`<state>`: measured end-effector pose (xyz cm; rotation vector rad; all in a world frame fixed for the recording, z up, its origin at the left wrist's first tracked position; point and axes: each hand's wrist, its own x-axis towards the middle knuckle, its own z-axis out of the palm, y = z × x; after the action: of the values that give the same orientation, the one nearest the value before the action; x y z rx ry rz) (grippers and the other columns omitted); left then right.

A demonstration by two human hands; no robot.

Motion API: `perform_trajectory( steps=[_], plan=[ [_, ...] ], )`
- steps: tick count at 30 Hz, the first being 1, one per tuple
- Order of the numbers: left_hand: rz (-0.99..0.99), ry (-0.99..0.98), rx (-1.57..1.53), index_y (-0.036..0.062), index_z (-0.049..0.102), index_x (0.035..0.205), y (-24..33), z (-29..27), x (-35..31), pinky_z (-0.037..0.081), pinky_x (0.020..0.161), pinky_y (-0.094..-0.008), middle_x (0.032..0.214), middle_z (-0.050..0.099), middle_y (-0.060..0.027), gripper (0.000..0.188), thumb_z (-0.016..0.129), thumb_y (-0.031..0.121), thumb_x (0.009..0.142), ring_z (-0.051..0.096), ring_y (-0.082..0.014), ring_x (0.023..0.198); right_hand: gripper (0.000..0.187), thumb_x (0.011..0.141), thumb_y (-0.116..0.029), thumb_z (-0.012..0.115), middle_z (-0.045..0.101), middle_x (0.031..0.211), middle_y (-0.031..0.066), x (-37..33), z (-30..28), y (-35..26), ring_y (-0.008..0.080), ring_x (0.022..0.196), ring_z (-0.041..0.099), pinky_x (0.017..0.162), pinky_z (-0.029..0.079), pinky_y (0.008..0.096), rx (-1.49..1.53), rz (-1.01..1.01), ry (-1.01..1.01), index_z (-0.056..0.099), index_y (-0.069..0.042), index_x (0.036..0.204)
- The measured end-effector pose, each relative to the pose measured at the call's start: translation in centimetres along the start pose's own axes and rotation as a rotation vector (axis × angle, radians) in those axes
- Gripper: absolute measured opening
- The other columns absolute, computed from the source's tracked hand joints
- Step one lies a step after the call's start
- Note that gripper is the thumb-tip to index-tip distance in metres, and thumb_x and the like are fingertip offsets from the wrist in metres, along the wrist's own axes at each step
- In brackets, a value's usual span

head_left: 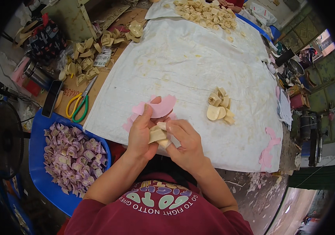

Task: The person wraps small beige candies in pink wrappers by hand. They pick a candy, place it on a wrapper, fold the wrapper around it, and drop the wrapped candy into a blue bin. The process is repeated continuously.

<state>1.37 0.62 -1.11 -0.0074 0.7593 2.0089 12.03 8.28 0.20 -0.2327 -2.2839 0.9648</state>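
White sheeting (183, 66) covered most of the counter (108, 74), with bare brown board showing along its left edge. The left hand (141, 133) held a cream wedge-shaped piece (157, 135) just above the sheet's near edge, its thumb pressing a curved pink strip (159, 107) behind it. The right hand (185, 143) had its fingers closed on the same piece from the other side, pinching its edge.

Risks, as judged: the pink strip was pinned by the thumb alone and could slip or go on crooked; the piece was held over the counter's near edge and could drop into the lap. Open scissors (80, 102) with yellow and green handles lay near the left elbow's path, beside a dark phone (51, 98).

Labels: a small white rectangular card (103, 58) with dark print lay among loose cream pieces at upper left. A blue tray (44, 172) of purple pieces (73, 158) sat at lower left; a small cream pile (219, 107) lay to the right.
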Motion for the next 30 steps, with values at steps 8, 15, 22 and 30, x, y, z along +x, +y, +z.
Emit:
perform_trajectory(
  steps=[8, 15, 22, 30],
  plan=[
    [0.058, -0.023, 0.056, -0.0039, 0.043, 0.132, 1.1, -0.4, 0.3, 0.048, 0.101, -0.038, 0.132, 0.052, -0.0189, 0.044, 0.046, 0.028, 0.101, 0.053, -0.0263, 0.121, 0.034, 0.076, 0.003, 0.068, 0.063, 0.1, 0.0142, -0.5, -1.2, 0.2, 0.0275, 0.084, 0.066, 0.071, 0.054, 0.0344, 0.146, 0.077, -0.025, 0.058, 0.0, 0.108],
    [0.023, -0.042, 0.021, -0.0045, 0.044, 0.131, 1.5, -0.3, -0.8, 0.05, 0.1, -0.0376, 0.129, 0.054, -0.0195, 0.044, 0.046, 0.028, 0.101, 0.058, -0.0282, 0.116, 0.035, 0.074, 0.002, 0.072, 0.064, 0.104, 0.0152, -1.1, -1.5, -0.7, 0.0266, 0.09, 0.066, 0.076, 0.054, 0.0333, 0.188, 0.116, 0.001, 0.059, -0.001, 0.107],
    [0.106, -0.224, 0.073, -0.0029, 0.046, 0.133, 1.1, 0.5, -2.6, 0.047, 0.101, -0.0391, 0.129, 0.056, -0.0194, 0.043, 0.045, 0.028, 0.102, 0.057, -0.0263, 0.119, 0.04, 0.069, 0.006, 0.073, 0.066, 0.103, 0.0149, 0.5, -2.1, 0.1, 0.0311, 0.092, 0.065, 0.08, 0.054, 0.0375, 0.035, -0.23, 0.166, 0.059, -0.002, 0.106],
    [0.092, -0.265, 0.143, -0.0027, 0.046, 0.135, 1.3, 1.0, -3.2, 0.046, 0.101, -0.0363, 0.131, 0.057, -0.019, 0.044, 0.043, 0.027, 0.103, 0.056, -0.024, 0.12, 0.037, 0.067, 0.005, 0.074, 0.068, 0.102, 0.0132, 0.7, -2.5, -0.9, 0.0316, 0.094, 0.066, 0.08, 0.054, 0.0377, 0.01, -0.208, 0.213, 0.062, -0.002, 0.101]
  ],
)
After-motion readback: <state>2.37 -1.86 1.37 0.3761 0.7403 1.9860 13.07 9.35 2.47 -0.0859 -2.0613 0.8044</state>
